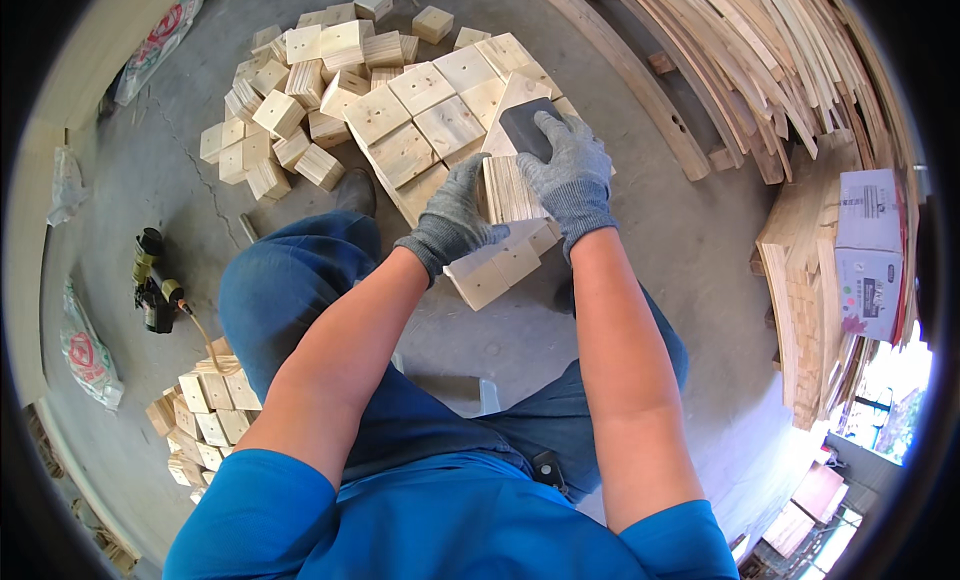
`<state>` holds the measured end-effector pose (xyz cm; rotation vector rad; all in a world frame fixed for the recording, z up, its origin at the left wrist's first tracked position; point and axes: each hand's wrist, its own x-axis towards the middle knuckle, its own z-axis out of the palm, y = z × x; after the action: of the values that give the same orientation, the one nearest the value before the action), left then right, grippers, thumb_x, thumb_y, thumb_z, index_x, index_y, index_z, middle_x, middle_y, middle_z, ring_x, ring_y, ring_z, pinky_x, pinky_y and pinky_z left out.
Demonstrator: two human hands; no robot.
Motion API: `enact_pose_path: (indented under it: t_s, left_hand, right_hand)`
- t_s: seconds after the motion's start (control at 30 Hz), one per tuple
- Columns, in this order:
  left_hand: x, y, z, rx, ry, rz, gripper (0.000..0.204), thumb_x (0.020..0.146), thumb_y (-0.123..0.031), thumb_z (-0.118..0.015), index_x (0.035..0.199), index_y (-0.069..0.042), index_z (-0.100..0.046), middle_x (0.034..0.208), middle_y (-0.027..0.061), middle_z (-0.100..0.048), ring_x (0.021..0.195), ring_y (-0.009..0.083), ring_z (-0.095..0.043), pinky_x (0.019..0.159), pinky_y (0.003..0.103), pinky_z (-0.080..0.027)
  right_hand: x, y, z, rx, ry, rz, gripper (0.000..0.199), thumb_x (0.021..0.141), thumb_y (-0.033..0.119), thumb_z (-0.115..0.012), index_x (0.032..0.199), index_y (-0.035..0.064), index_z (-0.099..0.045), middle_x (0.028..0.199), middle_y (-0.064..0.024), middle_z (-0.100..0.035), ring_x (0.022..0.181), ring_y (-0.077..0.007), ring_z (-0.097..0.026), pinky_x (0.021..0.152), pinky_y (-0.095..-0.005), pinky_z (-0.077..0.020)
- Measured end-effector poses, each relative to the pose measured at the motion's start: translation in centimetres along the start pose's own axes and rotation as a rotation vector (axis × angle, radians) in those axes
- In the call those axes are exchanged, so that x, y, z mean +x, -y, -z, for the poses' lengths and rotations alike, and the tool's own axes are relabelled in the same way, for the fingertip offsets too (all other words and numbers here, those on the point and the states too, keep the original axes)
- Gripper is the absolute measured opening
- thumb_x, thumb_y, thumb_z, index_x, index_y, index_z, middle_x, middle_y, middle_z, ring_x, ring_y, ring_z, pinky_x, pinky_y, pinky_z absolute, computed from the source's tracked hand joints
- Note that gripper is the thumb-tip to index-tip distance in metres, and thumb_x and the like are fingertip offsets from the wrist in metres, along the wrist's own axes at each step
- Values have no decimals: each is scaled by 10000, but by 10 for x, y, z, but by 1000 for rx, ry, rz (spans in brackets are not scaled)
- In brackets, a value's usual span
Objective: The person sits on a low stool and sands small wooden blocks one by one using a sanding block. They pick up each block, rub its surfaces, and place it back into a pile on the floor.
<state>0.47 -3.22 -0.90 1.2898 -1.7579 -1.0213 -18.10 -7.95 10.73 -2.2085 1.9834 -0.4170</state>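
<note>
Both hands wear grey knit gloves. My left hand [452,220] grips a pale wooden block [514,192] from its left side, fingers and thumb around it. In my right hand [572,170] is a dark grey rectangular block, apparently a sanding block [524,128], with the fingers over its right part. It sits just beyond the wooden block, tilted against a pale wood face; whether it presses there I cannot tell. Under and beyond my hands, several wooden blocks [420,88] lie side by side in rows, forming a raised surface between my legs.
A loose heap of wooden blocks [278,113] covers the floor at the far left. On the left lies a nail gun [152,280] with a hose; more blocks [215,405] are stacked nearer. Long planks [735,65] and a carton [868,250] stand on the right.
</note>
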Motion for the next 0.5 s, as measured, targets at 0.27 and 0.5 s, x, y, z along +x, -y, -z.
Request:
enact_pose_path:
  t_s: [0.27, 0.5]
  left_hand:
    - [-1, -5, 0, 46, 11, 61, 1130, 637, -295, -1025, 1571, -74, -428, 1494, 224, -547, 1414, 399, -542, 1224, 419, -448]
    - [1, -13, 1, -37, 44, 126, 1138, 649, -358, -1022, 1574, -82, -419, 1528, 231, -523, 1428, 404, -539, 1219, 428, -462]
  right_hand:
    - [-108, 13, 7, -16, -55, 8, 672, 862, 331, -858, 1483, 194, -642, 1584, -195, -515, 1327, -484, -564, 1093, -604, -467]
    - [-152, 8, 8, 34, -59, 37, 676, 838, 327, -875, 1465, 203, -656, 1576, -202, -511, 1352, -479, -532, 1104, -620, -442]
